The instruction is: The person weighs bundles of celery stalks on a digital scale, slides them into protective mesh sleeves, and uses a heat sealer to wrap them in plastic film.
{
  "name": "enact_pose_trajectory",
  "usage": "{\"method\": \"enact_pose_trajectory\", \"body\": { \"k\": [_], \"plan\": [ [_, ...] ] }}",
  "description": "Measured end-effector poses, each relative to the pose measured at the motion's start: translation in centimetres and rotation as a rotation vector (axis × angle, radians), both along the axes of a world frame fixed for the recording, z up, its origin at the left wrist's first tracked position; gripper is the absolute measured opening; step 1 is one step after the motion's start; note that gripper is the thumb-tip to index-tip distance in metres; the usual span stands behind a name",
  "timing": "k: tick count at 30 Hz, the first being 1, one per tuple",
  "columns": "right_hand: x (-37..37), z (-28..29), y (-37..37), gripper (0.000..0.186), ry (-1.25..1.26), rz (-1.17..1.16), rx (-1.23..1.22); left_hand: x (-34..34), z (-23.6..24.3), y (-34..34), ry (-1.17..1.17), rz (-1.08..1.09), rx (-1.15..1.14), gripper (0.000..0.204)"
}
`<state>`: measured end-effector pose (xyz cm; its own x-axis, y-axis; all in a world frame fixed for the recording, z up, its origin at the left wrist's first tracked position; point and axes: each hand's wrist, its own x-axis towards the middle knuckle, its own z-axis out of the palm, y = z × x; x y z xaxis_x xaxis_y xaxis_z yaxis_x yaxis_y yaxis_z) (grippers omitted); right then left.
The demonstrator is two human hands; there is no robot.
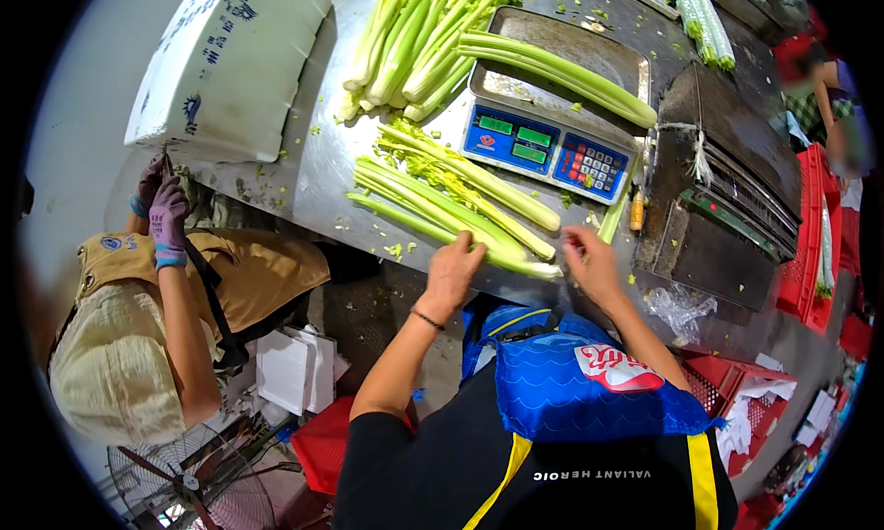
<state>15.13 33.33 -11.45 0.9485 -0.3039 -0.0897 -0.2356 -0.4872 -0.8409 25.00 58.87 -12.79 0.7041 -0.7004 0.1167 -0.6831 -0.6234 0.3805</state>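
Loose celery stalks [433,203] lie on the metal table in front of me, with their pale cut ends toward my hands. My left hand [451,270] is closed at the near end of the lower stalks, its fingers bent over them. Just right of the cut ends is my right hand [591,265], its fingers curled together; whether anything is between them is hidden. A blue digital scale [543,152] stands beyond the stalks, and a long bunch of celery [562,74] lies across its metal pan.
More celery bunches [414,46] lie left of the scale. A wooden-handled tool [637,209] rests to its right, before a dark metal machine [727,189] and crumpled clear plastic [681,311]. At left, a gloved co-worker [166,318] stands by a white foam box [230,79].
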Motion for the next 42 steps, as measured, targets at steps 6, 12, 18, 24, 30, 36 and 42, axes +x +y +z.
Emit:
{"method": "enact_pose_trajectory", "body": {
  "k": [6, 12, 18, 24, 30, 36, 42],
  "plan": [
    [2.5, -1.5, 4.6, 0.045, -0.062, 0.41, -0.345, -2.1, 1.0, 4.0, 0.016, 0.013, -0.038, 0.01],
    [5.9, -2.2, 7.3, 0.067, 0.167, 0.551, -0.563, -2.2, -2.2, 3.0, 0.022, 0.008, -0.092, 0.011],
    [7.8, 0.1, 1.8, 0.063, 0.03, 0.529, 0.018, -2.5, -6.2, -0.6, 0.677, 0.353, -0.679, 0.039],
    [3.7, 1.6, 2.5, 0.068, -0.076, 0.407, -0.125, 0.4, -1.9, -3.6, 1.56, 0.529, -1.287, 0.056],
    [5.1, 2.5, 3.4, 0.045, -0.041, 0.306, 0.094, 0.3, -0.8, -5.2, 1.525, 0.475, -1.563, 0.05],
    [5.3, 1.3, 3.4, 0.032, -0.166, 0.154, 0.124, 0.6, 0.5, -6.7, 1.344, 0.542, -1.556, 0.055],
    [4.6, 1.5, 1.7, 0.034, -0.075, 0.21, 0.141, 0.1, -0.4, -7.9, 1.36, 0.56, -1.544, 0.05]
  ]
}}
